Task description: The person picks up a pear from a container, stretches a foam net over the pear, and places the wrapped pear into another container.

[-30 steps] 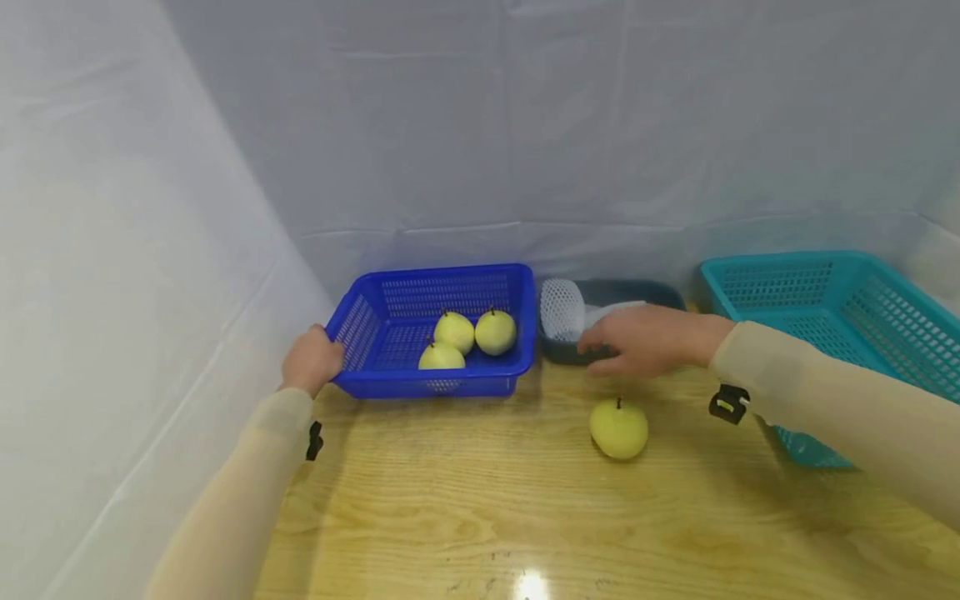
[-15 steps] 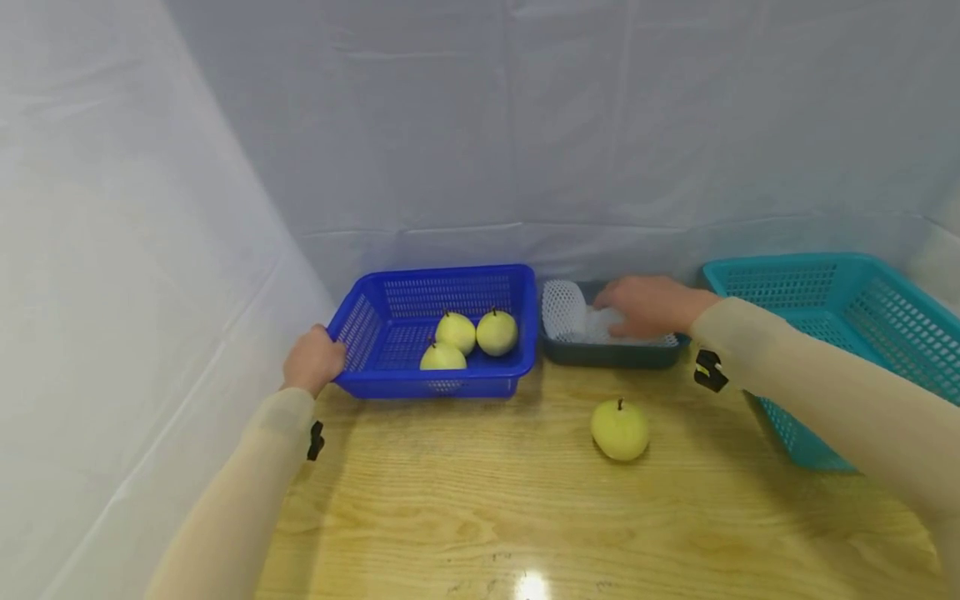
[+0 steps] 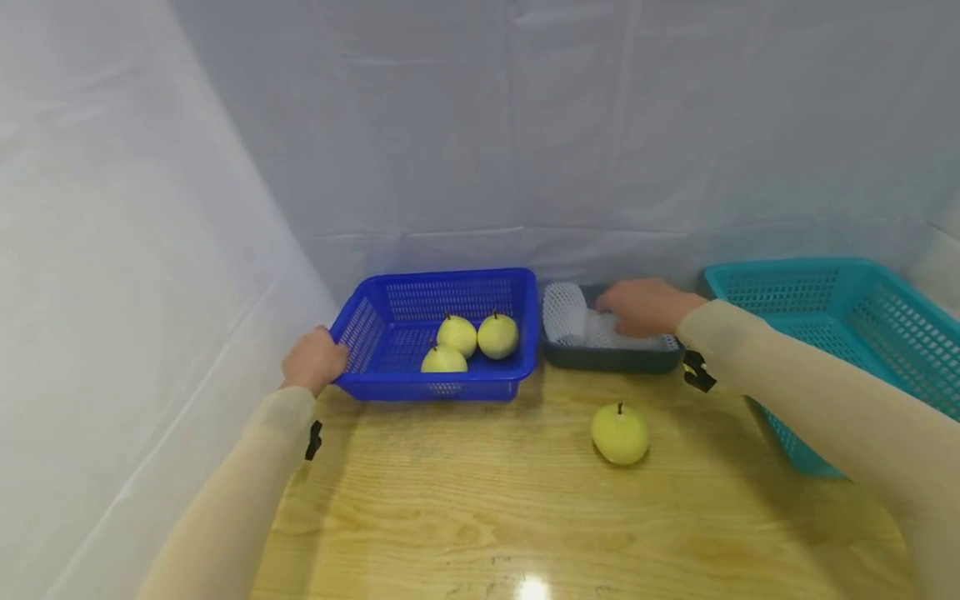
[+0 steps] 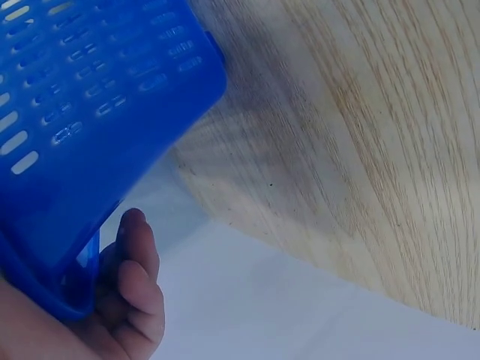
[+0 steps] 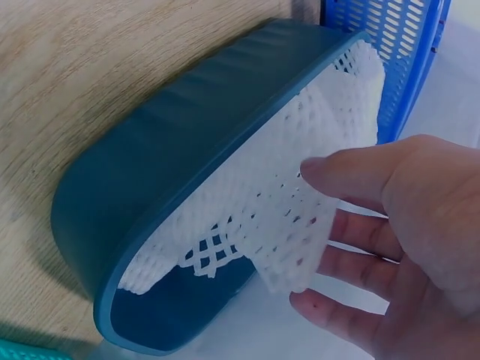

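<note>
My left hand (image 3: 315, 361) grips the left rim of a blue plastic basket (image 3: 427, 389); its curled fingers (image 4: 141, 289) show below the rim in the left wrist view. Several yellow-green pears (image 3: 497, 336) lie in the basket's right half. My right hand (image 3: 643, 307) is over a dark green tray (image 3: 611, 358) of white foam fruit nets. In the right wrist view its thumb lies on the front of a foam net (image 5: 281, 202) and its fingers are behind the net's edge, pinching it. One more pear (image 3: 619, 434) stands on the table in front of the tray.
A teal basket (image 3: 780, 267) stands on the right, partly behind my right forearm. The wooden table (image 3: 450, 492) runs up to a white sheet wall (image 3: 480, 125) at the back, with another white sheet (image 3: 150, 292) along the left.
My right hand has moved back from above the lone pear into the green tray and taken hold of a foam net. The left hand stays on the blue basket's rim.
</note>
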Available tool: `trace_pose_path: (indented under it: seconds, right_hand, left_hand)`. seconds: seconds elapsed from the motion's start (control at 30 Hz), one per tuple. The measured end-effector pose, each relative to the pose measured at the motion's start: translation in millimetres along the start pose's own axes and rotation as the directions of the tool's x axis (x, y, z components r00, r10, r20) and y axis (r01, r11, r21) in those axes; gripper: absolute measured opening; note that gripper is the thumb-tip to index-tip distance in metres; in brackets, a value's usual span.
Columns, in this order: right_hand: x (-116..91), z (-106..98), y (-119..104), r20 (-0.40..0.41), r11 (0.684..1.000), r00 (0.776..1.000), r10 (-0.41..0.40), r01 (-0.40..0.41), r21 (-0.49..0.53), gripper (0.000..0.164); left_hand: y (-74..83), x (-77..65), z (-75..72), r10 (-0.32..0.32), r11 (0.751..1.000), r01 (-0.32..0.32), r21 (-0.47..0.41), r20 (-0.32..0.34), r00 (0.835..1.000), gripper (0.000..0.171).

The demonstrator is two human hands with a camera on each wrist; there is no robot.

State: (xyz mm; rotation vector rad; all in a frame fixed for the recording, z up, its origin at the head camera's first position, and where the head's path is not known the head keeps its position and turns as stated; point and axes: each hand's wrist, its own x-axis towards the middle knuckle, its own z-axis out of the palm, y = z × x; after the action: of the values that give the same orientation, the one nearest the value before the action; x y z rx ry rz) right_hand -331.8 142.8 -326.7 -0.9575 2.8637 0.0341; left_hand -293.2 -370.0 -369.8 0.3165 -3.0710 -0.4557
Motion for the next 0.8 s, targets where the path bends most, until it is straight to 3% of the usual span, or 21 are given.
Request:
trace_pose_path:
  seconds: [0.2, 0.33, 0.5, 0.67, 0.8]
  right_hand:
    - [1.4, -3.3, -1.6, -0.039, 1.0, 0.999, 0.004, -0.004, 0.01, 0.035]
    - [2.2, -4.1, 1.1, -0.099, 1.0, 0.995, 0.012, -0.012, 0.001, 0.032]
    - [-1.7, -7.7, 4.2, -0.162, 1.0, 0.987, 0.016, -0.018, -0.01, 0.025]
    - [-8.4, -10.5, 6.6, -0.203, 0.997, 0.978, 0.042, -0.053, -0.051, 0.023]
    - [-14.2, -11.2, 9.4, -0.245, 0.996, 0.968, 0.052, -0.068, -0.056, 0.027]
  left_hand:
    - [0.8, 0.9, 0.0, 0.011, 0.998, -0.005, 0.066, -0.092, 0.996, 0.044]
    - [3.1, 0.4, 0.8, 0.039, 0.992, -0.019, 0.123, -0.166, 0.985, 0.053]
    - [10.7, -5.8, 1.5, 0.085, 0.992, -0.059, 0.116, -0.241, 0.967, 0.058]
    - [32.0, -16.1, 1.6, 0.173, 0.984, -0.149, 0.098, -0.331, 0.928, 0.052]
    - [55.0, -26.3, 6.5, 0.261, 0.965, -0.251, 0.081, -0.419, 0.87, 0.041]
